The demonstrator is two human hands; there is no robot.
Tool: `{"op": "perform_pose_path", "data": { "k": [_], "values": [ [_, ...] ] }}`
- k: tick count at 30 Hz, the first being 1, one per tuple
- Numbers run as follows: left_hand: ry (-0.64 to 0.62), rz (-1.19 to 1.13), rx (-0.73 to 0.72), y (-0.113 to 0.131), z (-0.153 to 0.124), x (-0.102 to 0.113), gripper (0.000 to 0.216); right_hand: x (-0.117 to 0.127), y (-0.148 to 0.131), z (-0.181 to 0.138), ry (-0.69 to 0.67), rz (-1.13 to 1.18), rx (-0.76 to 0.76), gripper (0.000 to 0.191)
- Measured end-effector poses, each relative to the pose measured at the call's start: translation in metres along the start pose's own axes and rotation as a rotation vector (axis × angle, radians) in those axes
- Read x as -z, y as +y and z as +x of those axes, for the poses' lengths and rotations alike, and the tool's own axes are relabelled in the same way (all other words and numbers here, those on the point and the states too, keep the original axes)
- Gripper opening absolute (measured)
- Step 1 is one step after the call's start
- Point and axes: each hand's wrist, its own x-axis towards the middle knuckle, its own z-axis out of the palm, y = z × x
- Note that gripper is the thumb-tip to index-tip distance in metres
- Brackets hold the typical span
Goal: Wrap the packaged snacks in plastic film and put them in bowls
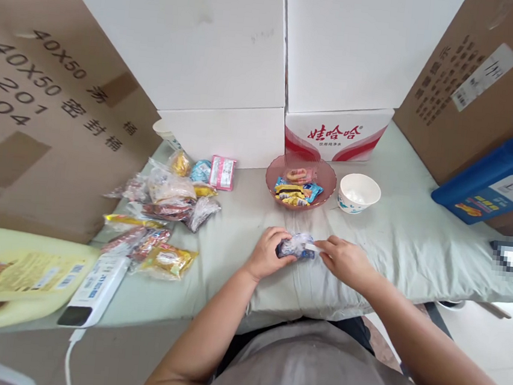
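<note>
My left hand is closed around a small dark-blue snack packet in a crinkled see-through wrapper, low over the cloth in front of me. At the packet's right end, my right hand pinches a short white strip. Whether that strip is part of the wrapper or a separate piece I cannot tell. Just beyond my hands stands a pink glass bowl with several yellow and blue packets in it. To its right is a white paper bowl with something whitish inside.
Left of my hands lies a pile of wrapped snacks, with a pink packet behind. A white power bank with a cable and a yellow jug are nearer left. Cartons wall the back; a blue bottle leans right.
</note>
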Motion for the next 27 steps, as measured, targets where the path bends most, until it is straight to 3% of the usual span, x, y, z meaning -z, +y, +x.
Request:
{"op": "perform_pose_path", "data": {
  "k": [3,5,7,9,12,14,16,17,19,22,24,27],
  "values": [
    [0.008,0.036,-0.018,0.001,0.001,-0.001,0.043,-0.001,0.037,-0.016,-0.050,-0.050,-0.185,0.031],
    [0.062,0.057,-0.046,0.001,0.002,-0.001,0.026,-0.004,0.056,-0.026,-0.047,-0.088,-0.294,0.029],
    [0.134,0.068,-0.067,0.002,0.003,-0.001,0.007,-0.008,0.063,-0.031,0.055,-0.087,-0.317,0.025],
    [0.166,0.063,-0.062,0.001,0.003,0.000,0.009,-0.011,0.056,-0.030,0.241,-0.004,-0.240,0.024],
    [0.106,0.043,-0.032,0.002,0.004,0.001,0.019,-0.013,0.027,-0.019,0.463,0.171,-0.016,0.033],
    [0.052,0.029,-0.020,0.004,0.004,0.001,0.032,-0.015,0.007,-0.006,0.493,0.211,0.106,0.047],
    [0.038,-0.005,-0.003,0.005,0.004,0.000,0.023,-0.018,-0.006,0.007,0.459,0.213,0.171,0.050],
    [0.054,-0.039,0.017,0.004,0.003,0.000,0.016,-0.020,-0.008,0.012,0.428,0.221,0.183,0.043],
    [0.133,-0.143,0.125,-0.001,0.002,0.002,0.014,-0.025,-0.005,0.020,0.367,0.269,0.146,0.023],
    [0.393,-0.342,0.402,-0.020,-0.002,0.009,0.016,-0.031,0.011,0.021,0.350,0.390,-0.053,0.022],
    [0.560,-0.399,0.525,-0.033,-0.004,0.014,0.015,-0.031,0.024,0.015,0.403,0.445,-0.203,0.022],
    [0.702,-0.361,0.565,-0.042,-0.006,0.021,0.011,-0.025,0.032,0.003,0.545,0.430,-0.318,0.021]
  ]
}}
